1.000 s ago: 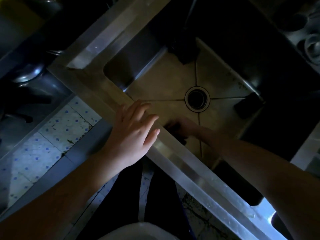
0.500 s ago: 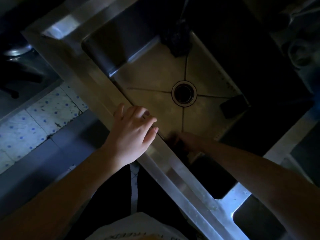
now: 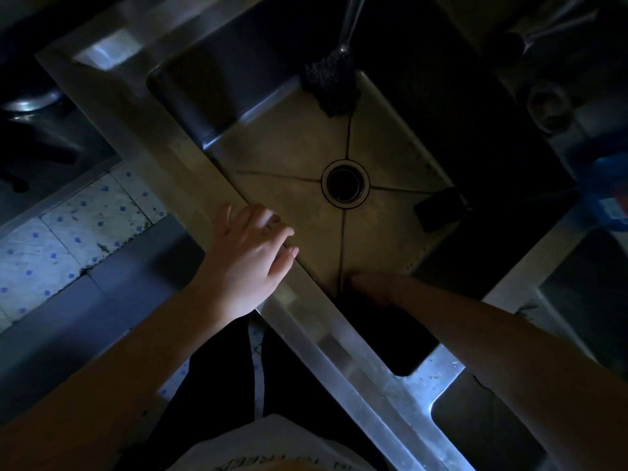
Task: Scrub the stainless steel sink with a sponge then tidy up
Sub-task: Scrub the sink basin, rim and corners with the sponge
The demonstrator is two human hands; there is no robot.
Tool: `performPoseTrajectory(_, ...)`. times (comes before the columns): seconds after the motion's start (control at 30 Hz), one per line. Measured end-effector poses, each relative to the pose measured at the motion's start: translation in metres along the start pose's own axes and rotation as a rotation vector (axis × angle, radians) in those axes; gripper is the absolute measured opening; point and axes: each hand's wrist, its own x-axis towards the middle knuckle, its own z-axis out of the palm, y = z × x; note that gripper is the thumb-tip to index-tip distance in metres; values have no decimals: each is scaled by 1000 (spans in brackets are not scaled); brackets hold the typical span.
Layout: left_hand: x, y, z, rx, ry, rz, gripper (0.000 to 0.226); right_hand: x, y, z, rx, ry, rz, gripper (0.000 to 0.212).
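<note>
Stainless steel sink [image 3: 278, 154] fills the middle of the view, its round drain [image 3: 345, 183] at the centre. The left hand [image 3: 248, 266] rests on the near rim, fingers loosely spread and holding nothing. The right hand [image 3: 373, 288] is low against the basin's near wall, deep in shadow, so whether it holds anything cannot be told. A dark rectangular block [image 3: 438, 210] lies right of the drain. A dark scouring pad [image 3: 329, 85] sits at the far wall.

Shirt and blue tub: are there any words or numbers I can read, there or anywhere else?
Shirt: printed letters at the frame's edge, cut off and too blurred to read.
Blue tub: a pale label, too blurred to read.
No other writing shows.
</note>
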Motion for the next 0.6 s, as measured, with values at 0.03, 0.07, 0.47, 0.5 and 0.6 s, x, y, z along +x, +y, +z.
performPoseTrajectory(0.03, 0, 0, 1, -6, 3, 1, 30, -3, 5, -4, -30, 1, 14, 39)
performPoseTrajectory(0.07, 0, 1, 3, -11, 6, 1, 26, -4, 12, -6, -13, 57, 50, 41)
performPoseTrajectory(0.47, 2, 11, 4, -3, 17, 29, 41, -24, 64, -48, 251, 238, 377, 37)
performPoseTrajectory(0.5, 4, 13, 4, -4, 21, 35, 42, -28, 56, -45, 197, 220, 354, 40)
performPoseTrajectory(0.6, 12, 20, 6, 21, 39, 62, 40, -28, 31, -24, 174, 110, 285, 49)
